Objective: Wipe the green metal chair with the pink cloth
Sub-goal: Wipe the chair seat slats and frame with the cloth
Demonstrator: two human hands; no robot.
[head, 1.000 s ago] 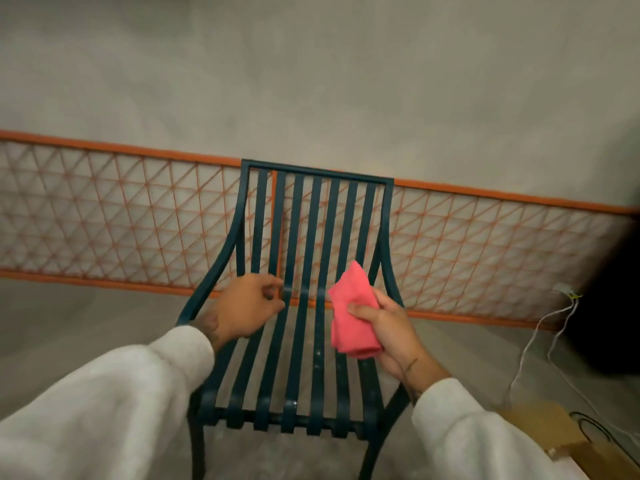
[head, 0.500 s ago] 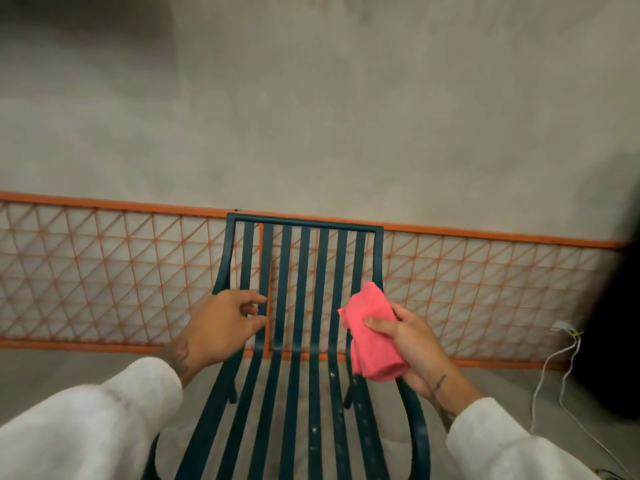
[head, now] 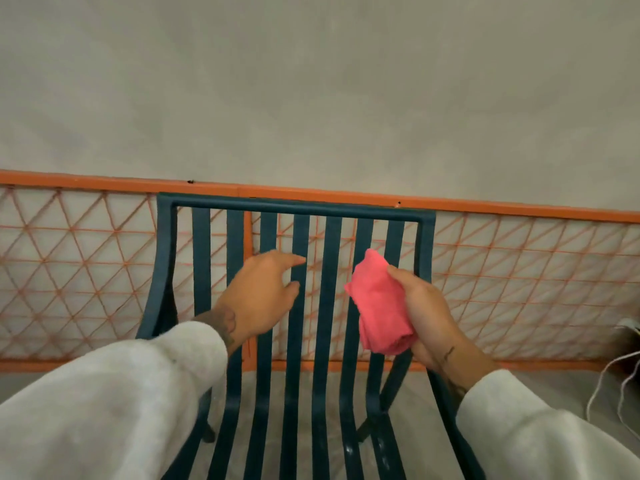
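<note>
Chair: a green metal chair (head: 301,216) fills the centre and lower middle of the frame, seen from above and in front; the top rail runs across mid-height, and vertical slats curve down into the seat toward the bottom edge.
Chair, cut off: the front of the seat leaves the frame at the bottom edge; the sleeves cover the lower parts of both side rails, and only short stretches of two legs show between the slats.
Cloth: a pink cloth (head: 381,303), bunched into a loose roll, lies right of centre in front of the right-hand slats; whether it touches them cannot be told.
Right hand: the right hand (head: 426,313) is closed around the cloth from the right, thumb on top; the fingers under the fabric are hidden.
Left hand: the left hand (head: 263,292), left of centre, is open with fingers loosely spread and holds nothing; the fingertips (head: 300,260) reach a middle slat of the backrest, and contact is hard to judge.
Sleeves: pale sleeves (head: 114,403) fill the lower left and lower right corners.
Background: an orange lattice panel (head: 519,271) crosses the frame behind the chair, below a plain grey wall (head: 311,81).
Right edge: a white cable (head: 606,372) and a small pale object are cut by the frame edge, too partial to identify.
Seat marks: pale flecks on the lower slats are blurred.
</note>
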